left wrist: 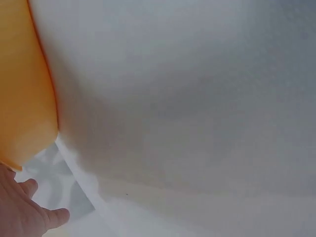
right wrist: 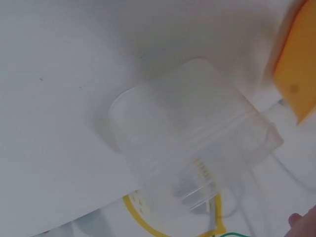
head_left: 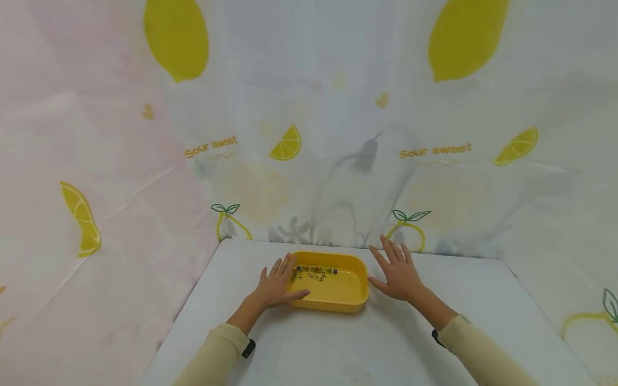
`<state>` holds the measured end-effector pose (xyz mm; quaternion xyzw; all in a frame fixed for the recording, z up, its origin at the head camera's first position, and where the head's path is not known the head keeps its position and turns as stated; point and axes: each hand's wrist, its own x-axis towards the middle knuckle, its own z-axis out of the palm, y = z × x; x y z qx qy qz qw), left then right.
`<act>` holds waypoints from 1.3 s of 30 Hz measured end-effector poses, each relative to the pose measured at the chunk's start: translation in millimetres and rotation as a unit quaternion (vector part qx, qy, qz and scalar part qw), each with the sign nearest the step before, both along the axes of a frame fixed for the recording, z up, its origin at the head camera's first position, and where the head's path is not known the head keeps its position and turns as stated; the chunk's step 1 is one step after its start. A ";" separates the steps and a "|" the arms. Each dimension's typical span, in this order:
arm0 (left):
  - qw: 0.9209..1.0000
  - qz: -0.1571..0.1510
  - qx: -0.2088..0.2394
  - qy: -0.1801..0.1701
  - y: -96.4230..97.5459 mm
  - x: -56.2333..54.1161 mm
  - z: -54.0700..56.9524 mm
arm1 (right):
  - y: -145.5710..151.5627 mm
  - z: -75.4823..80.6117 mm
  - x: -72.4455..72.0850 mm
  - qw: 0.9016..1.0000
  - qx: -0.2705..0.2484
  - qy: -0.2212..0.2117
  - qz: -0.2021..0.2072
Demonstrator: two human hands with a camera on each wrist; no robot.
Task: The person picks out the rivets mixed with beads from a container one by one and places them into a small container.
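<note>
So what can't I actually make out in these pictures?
Colored balls: head view, too small to count surely.
Yellow tray, left end: head view, partly hidden by the left hand.
Clear container: right wrist view, too blurred and see-through to tell its exact shape.
Right hand: right wrist view, mostly cut off at the lower right corner.

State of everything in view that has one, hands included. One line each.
Yellow tray: upright, open-topped, on the white table, holding beads.
Colored beads: loose, gathered toward the tray's far left.
Clear container: on the table, apparently upright, no contents visible.
Left hand: fingers extended, at the tray's left end; contact unclear.
Right hand: fingers spread, near the tray's right end, gripping nothing.
</note>
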<state>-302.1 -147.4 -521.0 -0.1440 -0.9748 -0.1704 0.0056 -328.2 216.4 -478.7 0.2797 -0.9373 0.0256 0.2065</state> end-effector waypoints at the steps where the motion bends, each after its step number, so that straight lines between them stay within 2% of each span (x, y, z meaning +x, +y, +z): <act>1: 1.000 0.000 0.004 -0.002 1.1 0.6 1.1 | 2.3 0.5 1.3 1.000 -0.001 0.002 0.008; 6: 1.000 -0.001 0.007 0.002 3.7 1.5 6.0 | 3.1 1.0 3.5 1.000 -0.003 0.016 0.027; 11: 1.000 -0.003 0.004 0.017 0.7 -4.6 6.2 | -21.1 1.5 -1.2 0.998 -0.029 0.020 0.045; 17: 1.000 -0.005 0.027 0.015 -1.7 -7.8 3.2 | -54.1 -2.1 -4.1 0.997 -0.041 -0.024 0.059; 21: 1.000 0.004 0.027 0.002 -2.4 -3.0 -0.9 | -69.3 -9.4 -3.8 0.996 -0.045 -0.046 0.066; 24: 1.000 0.006 0.025 -0.009 -0.8 1.3 -4.2 | -74.1 -16.9 -2.5 0.996 -0.049 -0.050 0.062; 27: 0.999 0.008 0.039 0.000 2.3 2.7 -6.6 | -76.4 -23.4 -2.4 0.995 -0.066 -0.052 0.058; 33: 0.999 0.006 0.037 -0.007 6.2 4.0 -13.3 | -78.1 -34.0 -0.1 0.994 -0.068 -0.075 0.050; 36: 0.999 0.005 0.044 0.006 5.3 2.6 -12.4 | -82.1 -34.0 -3.0 0.993 -0.085 -0.063 0.055; 39: 0.999 0.012 0.050 0.003 2.0 1.3 -8.3 | -89.2 -32.5 -7.1 0.992 -0.093 -0.057 0.070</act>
